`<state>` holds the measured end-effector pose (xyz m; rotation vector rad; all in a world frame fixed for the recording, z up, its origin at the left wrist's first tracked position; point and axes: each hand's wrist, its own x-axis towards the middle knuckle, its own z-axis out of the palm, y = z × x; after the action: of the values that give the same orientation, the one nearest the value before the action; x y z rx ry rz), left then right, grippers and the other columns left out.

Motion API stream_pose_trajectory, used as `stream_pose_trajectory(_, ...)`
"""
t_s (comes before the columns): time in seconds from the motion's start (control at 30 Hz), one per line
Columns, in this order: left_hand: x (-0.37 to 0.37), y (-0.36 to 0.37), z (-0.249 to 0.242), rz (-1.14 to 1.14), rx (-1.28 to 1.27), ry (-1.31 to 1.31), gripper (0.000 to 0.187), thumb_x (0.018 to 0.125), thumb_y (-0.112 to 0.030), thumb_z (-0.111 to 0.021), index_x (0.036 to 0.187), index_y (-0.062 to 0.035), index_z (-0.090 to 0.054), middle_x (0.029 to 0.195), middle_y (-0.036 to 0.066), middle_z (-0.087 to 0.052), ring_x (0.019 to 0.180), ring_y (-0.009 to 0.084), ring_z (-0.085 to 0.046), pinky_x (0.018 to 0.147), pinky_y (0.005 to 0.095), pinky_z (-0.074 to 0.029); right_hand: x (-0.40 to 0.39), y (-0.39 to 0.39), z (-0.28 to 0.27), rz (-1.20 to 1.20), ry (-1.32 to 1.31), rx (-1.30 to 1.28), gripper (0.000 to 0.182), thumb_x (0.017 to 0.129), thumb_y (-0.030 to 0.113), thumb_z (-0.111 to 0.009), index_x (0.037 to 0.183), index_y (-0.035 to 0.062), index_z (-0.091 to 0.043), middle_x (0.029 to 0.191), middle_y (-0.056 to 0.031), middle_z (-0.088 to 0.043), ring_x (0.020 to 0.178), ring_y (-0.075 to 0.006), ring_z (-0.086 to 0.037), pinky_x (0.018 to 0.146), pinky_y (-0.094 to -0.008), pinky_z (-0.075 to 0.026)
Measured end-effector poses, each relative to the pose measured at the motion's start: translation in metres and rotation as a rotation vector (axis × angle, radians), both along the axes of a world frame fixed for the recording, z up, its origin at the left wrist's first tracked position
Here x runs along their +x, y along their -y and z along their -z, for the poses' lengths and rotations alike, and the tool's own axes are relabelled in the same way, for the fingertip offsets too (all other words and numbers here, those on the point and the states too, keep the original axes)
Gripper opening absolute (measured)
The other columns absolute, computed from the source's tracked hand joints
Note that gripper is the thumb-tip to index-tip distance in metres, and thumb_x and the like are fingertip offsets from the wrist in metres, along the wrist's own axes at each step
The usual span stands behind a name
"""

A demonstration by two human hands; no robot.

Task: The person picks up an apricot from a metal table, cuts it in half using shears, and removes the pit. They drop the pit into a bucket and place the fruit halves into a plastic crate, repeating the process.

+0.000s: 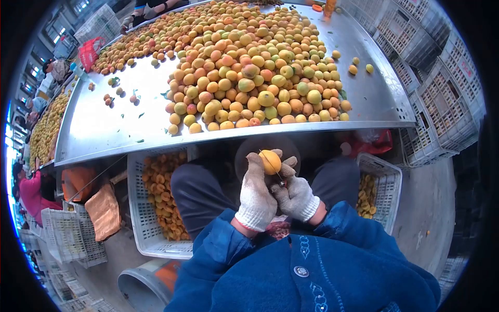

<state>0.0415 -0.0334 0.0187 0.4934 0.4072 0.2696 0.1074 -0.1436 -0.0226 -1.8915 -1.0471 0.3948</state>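
Between my two gloved hands, just below the table's front edge, is a yellow-orange apricot. My left hand has its fingers and thumb closed round the fruit from the left. On the right, my right hand is closed low beside the fruit, on a thin dark tool whose shape is mostly hidden; a dark line crosses the apricot's face. Both gloves are white at the cuff and brown-stained at the fingers. A large heap of apricots covers much of the metal table ahead.
White crates of cut apricots stand at left and right of my legs. A bucket lies at lower left. Stacked crates rise at right. Other people are at the far left, and a co-worker's arms show behind the table.
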Motion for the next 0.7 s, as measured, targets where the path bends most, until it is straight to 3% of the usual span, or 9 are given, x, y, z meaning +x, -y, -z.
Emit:
stream_pose_trajectory(0.13,-0.001,-0.002,0.01,0.044,-0.057,0.007,0.058,0.1,-0.052,-0.04,0.126,-0.0007,-0.048,0.1,0.013,-0.065,0.109,0.0242,-0.058,0.096,0.0365,-0.046,-0.003,0.005,-0.007,0.022,-0.058,-0.023,0.027,0.093,0.028,-0.059,0.105,0.0038,-0.053,0.078,-0.0211,-0.065,0.072,-0.0423,-0.064,0.06,-0.0457,-0.051)
stream_pose_trajectory(0.2,0.002,-0.003,0.019,-0.018,0.268,0.004,0.067,0.095,-0.059,-0.042,0.127,-0.001,-0.05,0.119,0.017,-0.061,0.111,0.0243,-0.057,0.101,0.0372,-0.044,-0.002,0.006,-0.013,0.027,-0.173,-0.055,0.027,0.093,0.027,-0.058,0.104,0.0025,-0.055,0.079,-0.0223,-0.065,0.075,-0.0425,-0.064,0.061,-0.0446,-0.05)
stream_pose_trajectory(0.23,0.002,-0.004,0.019,-0.018,0.268,0.005,0.067,0.095,-0.059,-0.042,0.127,-0.001,-0.05,0.119,0.017,-0.061,0.111,0.0243,-0.057,0.101,0.0372,-0.044,-0.002,0.006,-0.017,0.027,-0.172,-0.055,0.027,0.093,0.027,-0.058,0.104,0.0025,-0.055,0.079,-0.0223,-0.065,0.075,-0.0425,-0.064,0.061,-0.0446,-0.05)
stream_pose_trajectory(0.3,0.002,-0.009,0.017,-0.111,0.589,-0.008,0.064,0.096,-0.054,-0.046,0.131,-0.0006,-0.046,0.115,0.015,-0.062,0.112,0.0237,-0.057,0.101,0.0373,-0.043,0.0,0.003,-0.022,-0.002,-0.244,-0.038,0.025,0.094,0.026,-0.057,0.101,0.0021,-0.056,0.08,-0.0232,-0.065,0.078,-0.0425,-0.064,0.063,-0.0436,-0.05)
stream_pose_trajectory(0.37,0.0,-0.011,0.018,-0.1,0.585,0.005,0.061,0.097,-0.05,-0.049,0.131,0.0003,-0.044,0.105,0.014,-0.065,0.114,0.0261,-0.057,0.101,0.0388,-0.044,-0.001,0.0,-0.02,0.004,-0.262,-0.018,0.025,0.095,0.026,-0.056,0.101,0.0019,-0.056,0.08,-0.0233,-0.065,0.077,-0.0423,-0.064,0.063,-0.0438,-0.05)
stream_pose_trajectory(0.43,-0.002,-0.007,0.023,-0.04,0.358,0.049,0.058,0.097,-0.05,-0.049,0.128,-0.0019,-0.047,0.103,0.014,-0.065,0.104,0.0225,-0.062,0.092,0.034,-0.05,-0.005,-0.002,-0.014,0.003,-0.286,0.003,0.025,0.095,0.026,-0.056,0.1,0.0017,-0.056,0.079,-0.0234,-0.064,0.077,-0.0422,-0.063,0.063,-0.044,-0.05)
stream_pose_trajectory(0.47,0.001,0.003,0.022,-0.057,0.124,0.034,0.061,0.097,-0.055,-0.045,0.125,-0.0003,-0.048,0.096,0.014,-0.065,0.104,0.0238,-0.061,0.094,0.0371,-0.048,-0.006,-0.003,-0.01,-0.007,-0.237,-0.023,0.025,0.095,0.026,-0.056,0.1,0.0016,-0.056,0.079,-0.0234,-0.064,0.077,-0.0425,-0.063,0.063,-0.0444,-0.05)
stream_pose_trajectory(0.63,-0.003,-0.002,0.019,0.016,0.099,0.012,0.062,0.096,-0.054,-0.046,0.127,0.0,-0.047,0.104,0.015,-0.065,0.11,0.0247,-0.059,0.098,0.037,-0.046,-0.007,0.003,-0.007,0.019,-0.205,-0.008,0.024,0.095,0.025,-0.056,0.1,0.0017,-0.055,0.078,-0.024,-0.064,0.076,-0.0436,-0.063,0.062,-0.0459,-0.049)
stream_pose_trajectory(0.7,0.0,-0.006,0.029,-0.077,0.723,-0.02,0.064,0.097,-0.054,-0.044,0.129,0.0013,-0.046,0.106,0.017,-0.065,0.119,0.0282,-0.055,0.104,0.0403,-0.042,-0.007,0.0,-0.007,0.03,-0.231,0.008,0.024,0.094,0.025,-0.056,0.101,0.0017,-0.055,0.077,-0.024,-0.063,0.076,-0.0437,-0.063,0.062,-0.0461,-0.049)
